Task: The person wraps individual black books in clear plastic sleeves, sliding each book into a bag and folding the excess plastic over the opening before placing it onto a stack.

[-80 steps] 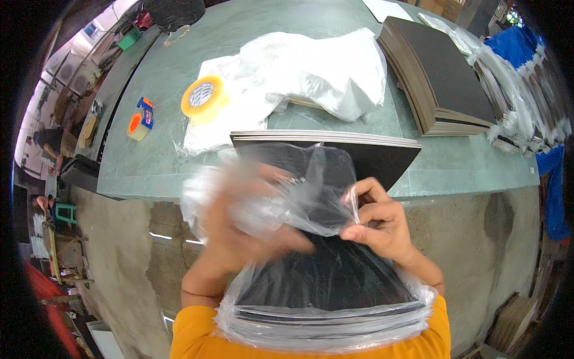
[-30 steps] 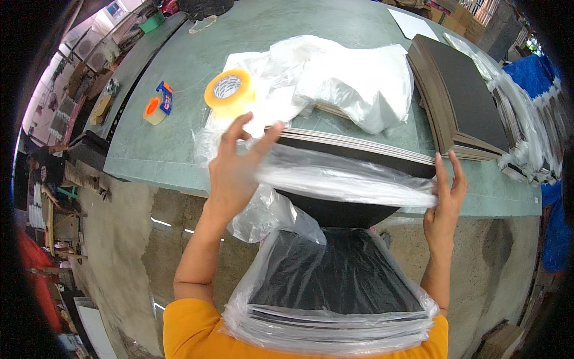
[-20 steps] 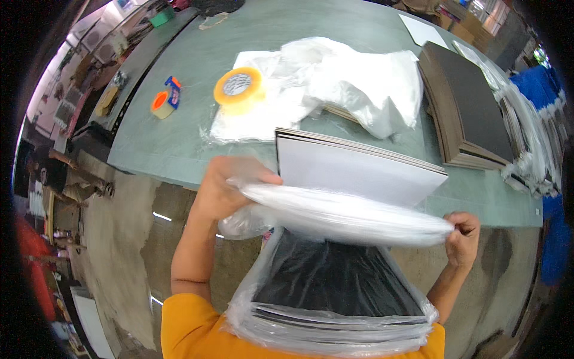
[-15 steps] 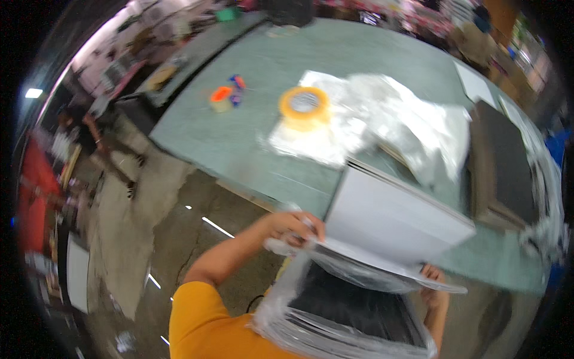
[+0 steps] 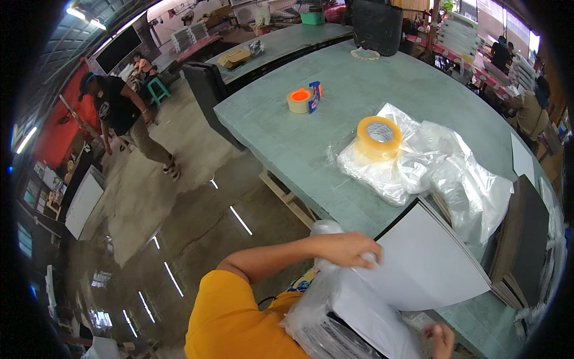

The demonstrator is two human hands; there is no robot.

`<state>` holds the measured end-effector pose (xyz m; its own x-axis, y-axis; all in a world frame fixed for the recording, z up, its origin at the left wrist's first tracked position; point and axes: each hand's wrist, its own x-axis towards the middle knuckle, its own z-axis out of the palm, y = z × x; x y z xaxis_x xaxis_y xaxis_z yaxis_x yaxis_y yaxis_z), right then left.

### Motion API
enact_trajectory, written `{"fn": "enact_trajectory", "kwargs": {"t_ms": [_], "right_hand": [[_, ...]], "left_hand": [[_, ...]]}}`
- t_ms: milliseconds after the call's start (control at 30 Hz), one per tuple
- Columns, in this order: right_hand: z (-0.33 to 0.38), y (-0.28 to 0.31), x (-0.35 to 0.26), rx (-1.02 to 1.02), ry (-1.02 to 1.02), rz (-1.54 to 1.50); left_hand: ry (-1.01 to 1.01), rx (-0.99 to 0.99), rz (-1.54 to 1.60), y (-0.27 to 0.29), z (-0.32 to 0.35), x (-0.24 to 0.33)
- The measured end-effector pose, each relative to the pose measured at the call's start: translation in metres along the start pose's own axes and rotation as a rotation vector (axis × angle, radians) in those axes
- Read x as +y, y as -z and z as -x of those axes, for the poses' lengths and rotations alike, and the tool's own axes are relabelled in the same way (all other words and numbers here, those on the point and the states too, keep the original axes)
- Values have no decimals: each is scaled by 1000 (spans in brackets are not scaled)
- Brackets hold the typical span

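Room first: concrete floor (image 5: 197, 221) on the left, dark patches and bright streaks; a co-worker (image 5: 125, 107) in a dark top is on it, well apart from the counter. Counter (image 5: 257, 122): grey-green, broad, running from beyond the person round to the right.

Dark board stack (image 5: 520, 239) at the counter's right end; heap of clear plastic (image 5: 469, 182) just left of it. Wrapped bundle (image 5: 308, 320) in the person's lap, apparently film over boards.

Key relation: the white panel (image 5: 427, 257) is tilted up between bundle and counter, its long far edge slanting from upper left to lower right. It lies right of the left hand (image 5: 350, 248) and beyond the right hand (image 5: 441, 340). Left is nearer, at the panel's left edge. Contact between panel and counter: cannot tell.

Left hand: closed in a fist round bunched film (image 5: 370, 258). Right hand: fingers curled, below the panel's near edge; hold cannot be told.

Smallest: yellow tape roll (image 5: 378, 140) on the plastic heap.
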<state>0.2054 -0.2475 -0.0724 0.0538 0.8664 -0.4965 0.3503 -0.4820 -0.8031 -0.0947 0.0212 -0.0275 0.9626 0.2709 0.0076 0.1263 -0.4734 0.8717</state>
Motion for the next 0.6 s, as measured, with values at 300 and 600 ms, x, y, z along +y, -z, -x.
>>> {"fn": "enact_trajectory", "kwargs": {"t_ms": [300, 600], "right_hand": [[-67, -82, 25, -371, 62, -5], [-70, -51, -89, 17, 342, -161]], "left_hand": [[8, -390, 132, -143, -21, -96], [-416, 76, 194, -65, -94, 46]]}}
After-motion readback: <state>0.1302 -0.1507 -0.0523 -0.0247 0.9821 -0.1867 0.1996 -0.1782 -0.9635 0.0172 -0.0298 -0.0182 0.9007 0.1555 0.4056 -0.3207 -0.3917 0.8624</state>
